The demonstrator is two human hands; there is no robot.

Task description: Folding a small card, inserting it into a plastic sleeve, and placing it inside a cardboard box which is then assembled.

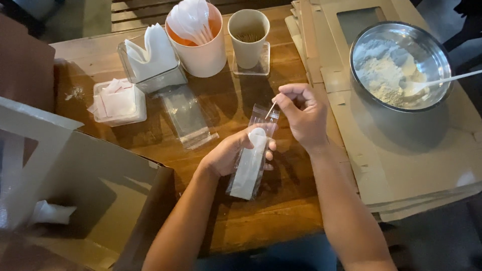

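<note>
My left hand (228, 154) grips a small clear plastic bag (253, 155) that holds a white plastic spoon and a folded white napkin. The bag's open top points away from me. My right hand (301, 113) is just above that opening, its fingertips pinched on a thin toothpick (271, 109) whose tip is at the mouth of the bag. Both hands hover over the brown wooden table (261, 216).
Behind the hands stand a cup of toothpicks (248, 35), a tub of white spoons (198, 37), a clear box of napkins (150, 60), a tray of small packets (118, 103) and empty clear bags (188, 118). A metal bowl of powder (399, 65) sits on flattened cardboard. An open cardboard box (90, 195) is at left.
</note>
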